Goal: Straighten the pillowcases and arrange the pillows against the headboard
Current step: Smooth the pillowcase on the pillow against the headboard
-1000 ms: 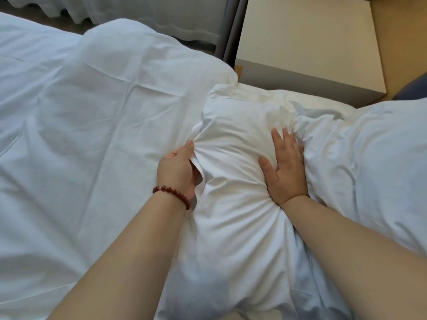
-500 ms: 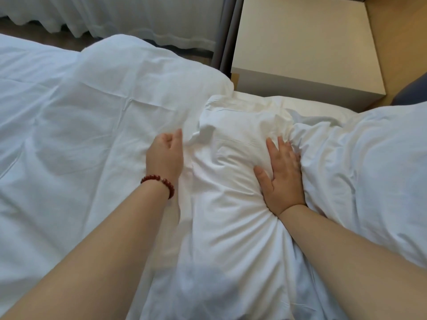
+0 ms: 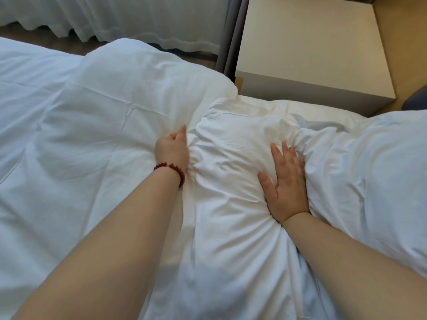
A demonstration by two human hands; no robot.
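Bedding fills most of the view: a white duvet (image 3: pixel 80 135) covers the bed's left side, up to its far edge. A plump pillow (image 3: pixel 374 181) lies on the right. Touching it, a wrinkled pillow (image 3: pixel 231 162) sits mid-bed, its top near the far edge, just beside a pale nightstand (image 3: pixel 307 47). White curtains (image 3: pixel 138 17) hang beyond. The right hand (image 3: pixel 286 183) presses flat on the wrinkled pillow, fingers straight, tips in the fold between pillows. The left hand (image 3: pixel 172 147), partly curled, touches its left edge; whether it pinches cloth, I cannot tell. A red bracelet (image 3: pixel 169 166) rings that wrist.
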